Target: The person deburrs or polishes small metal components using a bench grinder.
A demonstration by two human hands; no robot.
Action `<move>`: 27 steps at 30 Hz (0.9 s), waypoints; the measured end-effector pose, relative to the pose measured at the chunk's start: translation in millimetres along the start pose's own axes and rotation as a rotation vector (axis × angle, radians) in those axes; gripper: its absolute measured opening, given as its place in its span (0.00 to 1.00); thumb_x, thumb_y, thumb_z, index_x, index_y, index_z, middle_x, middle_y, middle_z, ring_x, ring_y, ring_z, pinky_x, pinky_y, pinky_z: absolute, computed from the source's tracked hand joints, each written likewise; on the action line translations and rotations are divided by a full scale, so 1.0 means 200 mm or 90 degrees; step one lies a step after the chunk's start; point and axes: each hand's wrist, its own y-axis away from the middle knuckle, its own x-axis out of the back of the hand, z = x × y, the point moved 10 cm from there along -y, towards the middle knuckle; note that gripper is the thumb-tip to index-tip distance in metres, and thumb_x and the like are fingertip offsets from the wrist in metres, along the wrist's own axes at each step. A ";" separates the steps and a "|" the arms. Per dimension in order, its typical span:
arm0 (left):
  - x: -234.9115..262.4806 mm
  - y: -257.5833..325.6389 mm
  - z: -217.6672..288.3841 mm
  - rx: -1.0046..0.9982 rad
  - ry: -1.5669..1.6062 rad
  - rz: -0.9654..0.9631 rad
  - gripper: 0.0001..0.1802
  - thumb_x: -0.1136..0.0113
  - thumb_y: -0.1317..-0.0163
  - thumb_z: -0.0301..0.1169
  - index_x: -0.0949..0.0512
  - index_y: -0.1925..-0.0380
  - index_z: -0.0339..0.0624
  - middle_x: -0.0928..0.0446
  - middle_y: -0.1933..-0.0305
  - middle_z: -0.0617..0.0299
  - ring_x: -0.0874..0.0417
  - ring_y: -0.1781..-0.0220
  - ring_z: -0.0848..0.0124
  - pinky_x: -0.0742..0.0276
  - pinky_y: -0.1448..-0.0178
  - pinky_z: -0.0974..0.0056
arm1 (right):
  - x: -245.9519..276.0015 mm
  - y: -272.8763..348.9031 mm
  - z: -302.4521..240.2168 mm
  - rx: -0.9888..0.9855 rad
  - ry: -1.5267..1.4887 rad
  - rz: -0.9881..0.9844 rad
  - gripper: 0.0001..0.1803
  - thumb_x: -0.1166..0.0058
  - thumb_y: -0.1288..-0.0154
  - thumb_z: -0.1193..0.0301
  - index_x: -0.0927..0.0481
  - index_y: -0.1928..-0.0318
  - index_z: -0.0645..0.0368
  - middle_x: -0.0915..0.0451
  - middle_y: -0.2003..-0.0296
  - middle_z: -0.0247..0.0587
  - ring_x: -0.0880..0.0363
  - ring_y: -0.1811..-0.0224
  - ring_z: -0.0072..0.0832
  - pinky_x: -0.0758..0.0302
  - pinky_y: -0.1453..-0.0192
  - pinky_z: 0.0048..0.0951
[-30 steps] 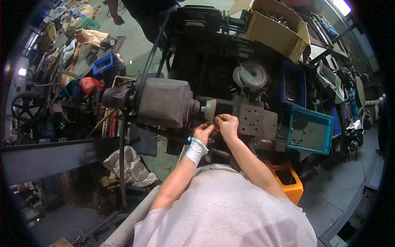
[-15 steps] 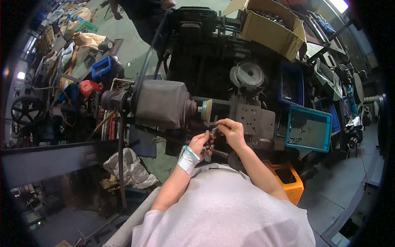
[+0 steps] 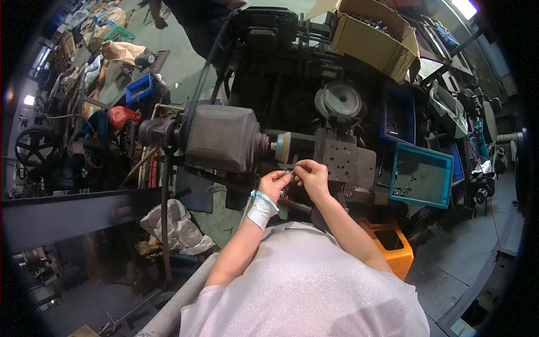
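Cluttered workshop machine (image 3: 224,140) behind; left hand (image 3: 274,184) and right hand (image 3: 312,175) pinch one small metal part (image 3: 290,171), its direction unclear; brown carton (image 3: 373,36) above.

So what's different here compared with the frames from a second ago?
Both hands dropped slightly from the grinding wheel and drew together. The left hand and right hand now pinch a small metal part between their fingers, just below the wheel. The grey motor and teal crate stayed put.

Cluttered machine workshop: motor (image 3: 219,137), parts crates (image 3: 421,174).
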 end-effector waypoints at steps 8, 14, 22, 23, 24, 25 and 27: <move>0.04 -0.05 0.08 -0.085 -0.066 0.107 0.08 0.42 0.48 0.31 0.25 0.74 0.38 0.27 0.74 0.69 0.30 0.72 0.80 0.36 0.67 0.76 | -0.01 -0.16 0.12 -0.012 0.080 0.038 0.06 0.49 0.49 0.77 0.23 0.69 0.67 0.25 0.80 0.38 0.27 0.78 0.20 0.31 0.77 0.22; 0.07 -0.07 0.03 -0.048 -0.008 0.128 0.08 0.42 0.49 0.33 0.25 0.74 0.40 0.28 0.76 0.70 0.31 0.76 0.80 0.35 0.74 0.73 | -0.04 -0.17 0.05 0.053 0.118 0.065 0.05 0.49 0.51 0.78 0.23 0.72 0.67 0.22 0.79 0.41 0.26 0.77 0.21 0.30 0.72 0.23; 0.07 -0.08 0.03 -0.071 -0.008 0.104 0.07 0.42 0.49 0.34 0.24 0.74 0.43 0.28 0.77 0.70 0.31 0.79 0.79 0.35 0.81 0.72 | -0.03 -0.17 0.08 0.031 0.101 0.081 0.05 0.50 0.51 0.79 0.23 0.72 0.67 0.23 0.80 0.41 0.27 0.78 0.21 0.31 0.73 0.23; 0.07 -0.08 0.02 -0.067 -0.002 0.102 0.07 0.42 0.48 0.34 0.24 0.74 0.43 0.28 0.77 0.70 0.31 0.80 0.79 0.35 0.81 0.72 | -0.03 -0.16 0.07 0.025 0.105 0.082 0.05 0.50 0.51 0.79 0.22 0.72 0.67 0.23 0.80 0.40 0.28 0.78 0.20 0.31 0.73 0.22; 0.07 -0.08 0.02 -0.068 -0.002 0.102 0.07 0.42 0.48 0.34 0.24 0.74 0.43 0.28 0.77 0.70 0.31 0.80 0.79 0.35 0.81 0.72 | -0.03 -0.16 0.06 0.026 0.106 0.082 0.05 0.50 0.51 0.79 0.22 0.72 0.67 0.23 0.80 0.40 0.28 0.78 0.20 0.31 0.73 0.22; 0.06 -0.08 0.03 -0.060 -0.003 0.098 0.07 0.42 0.49 0.34 0.24 0.74 0.44 0.28 0.77 0.70 0.31 0.80 0.78 0.34 0.81 0.72 | -0.03 -0.15 0.05 0.026 0.103 0.087 0.05 0.49 0.51 0.78 0.22 0.72 0.67 0.23 0.80 0.40 0.28 0.78 0.20 0.32 0.73 0.22; 0.06 -0.07 0.03 -0.052 -0.003 0.092 0.07 0.42 0.49 0.34 0.25 0.73 0.44 0.28 0.77 0.70 0.30 0.80 0.78 0.34 0.81 0.72 | -0.02 -0.14 0.05 0.025 0.101 0.093 0.05 0.49 0.51 0.78 0.22 0.73 0.67 0.23 0.81 0.39 0.29 0.79 0.20 0.32 0.74 0.22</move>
